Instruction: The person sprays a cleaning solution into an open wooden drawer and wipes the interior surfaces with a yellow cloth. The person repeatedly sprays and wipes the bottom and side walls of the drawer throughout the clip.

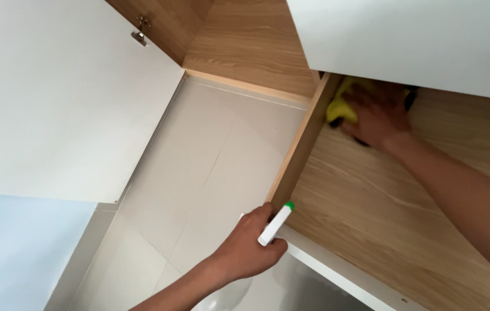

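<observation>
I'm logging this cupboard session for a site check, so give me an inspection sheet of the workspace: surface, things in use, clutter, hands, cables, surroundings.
Surface: wood-grain cabinet shelf, bare apart from the cloth and hand at its back corner.
Things in use: yellow cloth pressed on the shelf; white spray bottle with a green tip, its body mostly hidden.
Clutter: nothing seen.
Hands: right hand flat on the cloth inside the cabinet; left hand gripping the spray bottle by the shelf's front corner.
Cables: nothing seen.
Surroundings: open white cabinet door with a metal hinge; second white door above the shelf; pale tiled wall between the cabinets.
</observation>
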